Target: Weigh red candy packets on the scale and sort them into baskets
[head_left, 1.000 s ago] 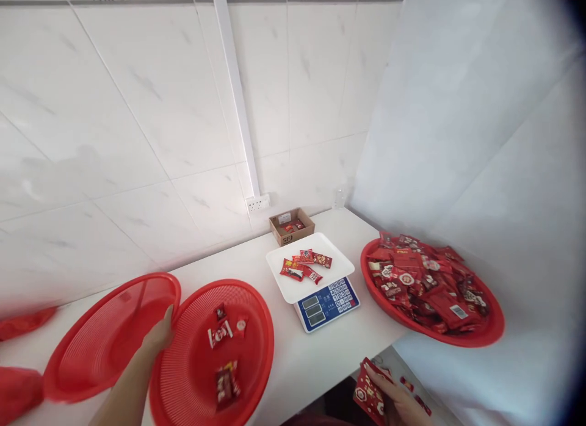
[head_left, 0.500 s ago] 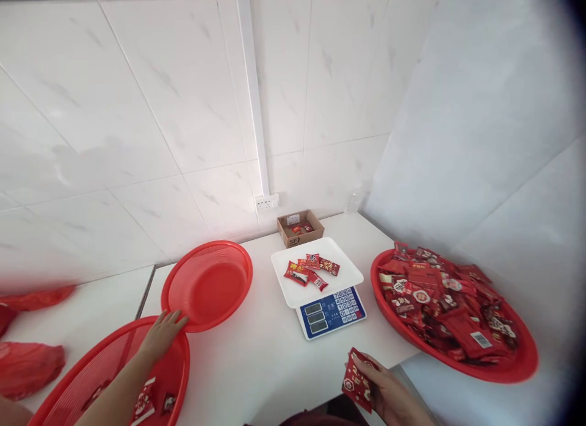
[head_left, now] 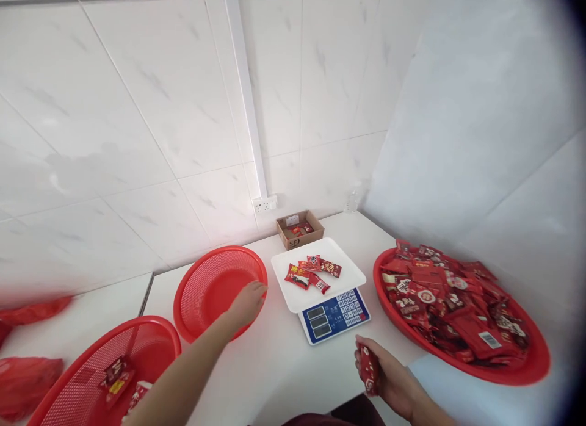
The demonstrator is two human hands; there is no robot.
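My left hand [head_left: 248,303] reaches across the middle red plastic basket [head_left: 208,261], its fingers curled at the basket's right rim. The thumb is hidden from this side. At the front edge of the table, my right hand [head_left: 383,372] is closed around a red snack packet [head_left: 368,370] with pale print. Between the hands stands a digital scale [head_left: 334,316]. On its white pan [head_left: 293,298] lie several small red snack packets [head_left: 315,270].
A red basket [head_left: 158,325] at lower left holds a few packets. At right, another red basket [head_left: 533,368] is heaped with red packets. Behind the scale is a small cardboard box [head_left: 300,238] with packets inside. Red plastic bags [head_left: 27,383] lie at far left.
My left hand has moved right, from between the two left baskets to the middle basket's right rim. That basket has shifted slightly right. The packet in my right hand has turned more edge-on.
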